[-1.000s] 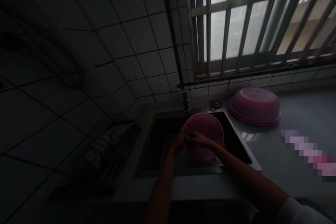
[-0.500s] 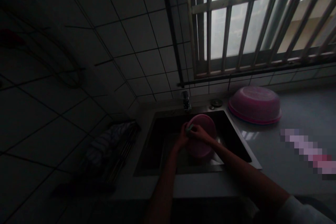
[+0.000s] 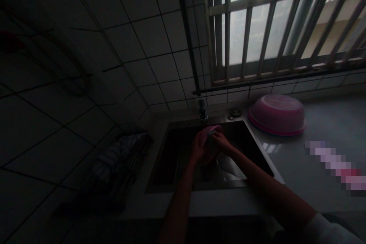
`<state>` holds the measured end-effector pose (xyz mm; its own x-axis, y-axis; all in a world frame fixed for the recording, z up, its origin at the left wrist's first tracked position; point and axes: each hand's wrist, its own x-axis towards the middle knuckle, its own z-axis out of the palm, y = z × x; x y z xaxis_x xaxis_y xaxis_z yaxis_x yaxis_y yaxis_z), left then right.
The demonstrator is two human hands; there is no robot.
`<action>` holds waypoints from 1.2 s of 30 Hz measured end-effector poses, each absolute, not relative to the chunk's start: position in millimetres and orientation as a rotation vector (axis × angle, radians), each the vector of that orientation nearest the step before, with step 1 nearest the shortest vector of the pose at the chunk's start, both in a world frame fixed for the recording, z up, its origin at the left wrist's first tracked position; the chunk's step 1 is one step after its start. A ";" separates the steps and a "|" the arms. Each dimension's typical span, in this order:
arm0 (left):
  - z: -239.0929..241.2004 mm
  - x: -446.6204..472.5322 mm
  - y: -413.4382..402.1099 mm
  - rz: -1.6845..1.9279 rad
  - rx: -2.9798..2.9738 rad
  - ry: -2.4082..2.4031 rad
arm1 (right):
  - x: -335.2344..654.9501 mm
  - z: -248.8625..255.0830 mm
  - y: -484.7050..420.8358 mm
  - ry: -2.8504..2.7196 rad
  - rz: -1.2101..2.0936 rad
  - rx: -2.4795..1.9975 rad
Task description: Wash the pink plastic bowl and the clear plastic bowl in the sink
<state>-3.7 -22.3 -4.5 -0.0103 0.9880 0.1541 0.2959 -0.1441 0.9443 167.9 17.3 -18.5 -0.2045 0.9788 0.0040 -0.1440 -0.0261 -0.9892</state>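
A pink basin [image 3: 210, 156] is tilted up inside the metal sink [image 3: 162, 160], below the faucet [image 3: 202, 111]. On its left side my left hand [image 3: 197, 146] is closed, gripping the wall near the rim. My right hand [image 3: 222, 142] is closed on a small greenish scrubbing cloth or sponge [image 3: 211, 134], pressed against the basin's rim. The dim light hides which of the two the green thing is, and my fingertips are partly covered.
Upside down on the counter [image 3: 323, 122] at the right sits a larger pink basin [image 3: 277, 112]. A sink strainer [image 3: 236, 112] lies behind the sink. Striped cloth [image 3: 114, 160] hangs over a dark rack at the left. A barred window [image 3: 257, 34] is above.
The pink basin has turned from facing me to a steep, nearly edge-on tilt. My right hand has moved slightly right and up with the green scrubber along the rim.
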 end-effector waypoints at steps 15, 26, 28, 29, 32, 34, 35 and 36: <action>7.6 -6.9 -24.0 1.113 1.454 1.068 | 157.4 -18.7 4.0 -1.413 1.518 -0.855; 5.8 -1.8 -22.5 1.079 1.432 1.041 | 190.3 -6.8 27.6 -1.100 1.189 -1.077; 5.8 -2.2 -22.6 1.087 1.435 1.046 | 185.4 -11.5 24.8 -1.161 1.259 -1.024; 5.4 -3.1 -22.7 1.089 1.441 1.049 | 179.6 -15.6 20.9 -1.230 1.328 -0.975; 4.4 -6.5 -22.7 1.077 1.439 1.075 | 158.9 -29.4 6.0 -1.456 1.559 -0.851; 4.6 -7.8 -22.5 1.077 1.421 1.093 | 151.4 -34.2 1.1 -1.526 1.646 -0.811; 5.2 -7.9 -22.5 1.083 1.414 1.098 | 151.3 -34.3 2.0 -1.515 1.644 -0.799; 5.9 -7.6 -22.6 1.089 1.412 1.102 | 153.8 -32.9 5.1 -1.468 1.608 -0.798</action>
<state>-7.6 -22.6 5.9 0.1796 0.9812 0.0706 0.0821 -0.0864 0.9929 153.8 5.1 -32.9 -0.4815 0.8741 0.0634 -0.1422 -0.0066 -0.9898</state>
